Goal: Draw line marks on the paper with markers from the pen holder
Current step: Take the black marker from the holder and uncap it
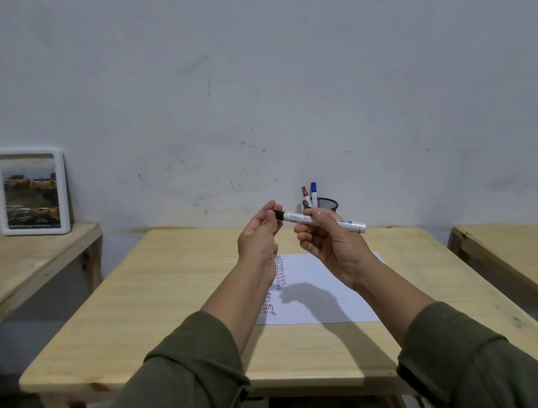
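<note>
I log the white marker (321, 219) held level in the air, its barrel clamped in the right hand's (332, 246) grip and its black cap pinched by the left hand's (259, 239) grip, the marked paper (312, 298) on the counter (168, 287) below both, pen holder (325, 205) just behind.

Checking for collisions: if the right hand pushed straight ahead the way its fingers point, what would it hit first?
Probably the left hand, which pinches the cap end of the marker that the right hand holds.
</note>
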